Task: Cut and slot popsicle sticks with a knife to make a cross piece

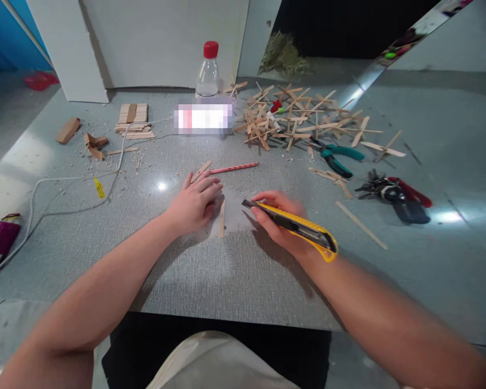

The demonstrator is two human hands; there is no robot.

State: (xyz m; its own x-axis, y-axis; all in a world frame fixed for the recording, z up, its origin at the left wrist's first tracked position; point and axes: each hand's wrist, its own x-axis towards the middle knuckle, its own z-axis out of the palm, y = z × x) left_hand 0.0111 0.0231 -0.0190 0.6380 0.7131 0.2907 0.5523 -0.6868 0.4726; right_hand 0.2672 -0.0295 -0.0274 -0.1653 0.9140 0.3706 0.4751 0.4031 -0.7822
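Observation:
A yellow utility knife lies in the grip of my right hand, its dark tip pointing left. Between my two hands a short wooden stick piece rests on the grey table. My left hand is beside that piece, palm down on the table, with its fingers spread; I see nothing held in it. Just beyond its fingertips are another short stick piece and a red patterned pencil.
Crossed stick assemblies spread across the back right, near green-handled pliers and keys. A red-capped bottle, a stick bundle and a white cable are farther back and left.

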